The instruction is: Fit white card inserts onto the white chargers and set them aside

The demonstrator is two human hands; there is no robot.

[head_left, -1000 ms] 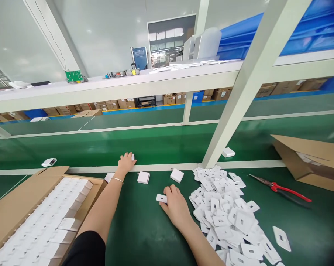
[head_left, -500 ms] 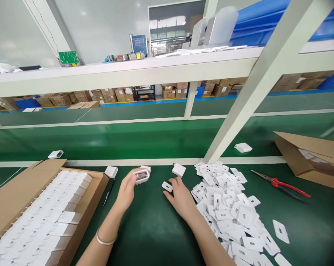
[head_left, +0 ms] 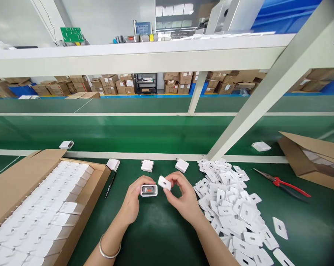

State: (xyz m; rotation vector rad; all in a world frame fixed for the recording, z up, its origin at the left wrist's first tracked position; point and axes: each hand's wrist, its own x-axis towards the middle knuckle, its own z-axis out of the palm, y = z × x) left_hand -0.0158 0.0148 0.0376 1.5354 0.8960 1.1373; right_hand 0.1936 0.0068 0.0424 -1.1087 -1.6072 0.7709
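Note:
My left hand is closed around a white charger housing, its open end facing me with electronic parts showing inside. Between thumb and fingers, my right hand pinches a small white cover plate with a slot in it. The plate is held just right of the housing, apart from it. Beyond the hands lie a white charger and another charger, both with prongs showing. A large heap of loose white cover plates spreads to the right of my right hand.
On the left, a cardboard box holds rows of white housings, with a black pen beside it. Red-handled pliers and an open carton lie at right. A slanted post rises behind the heap.
My right hand has lifted the cover plate off the table and brought it toward the housing. My left hand has moved right and lower, turning the housing's open end toward me. The view has tilted down.

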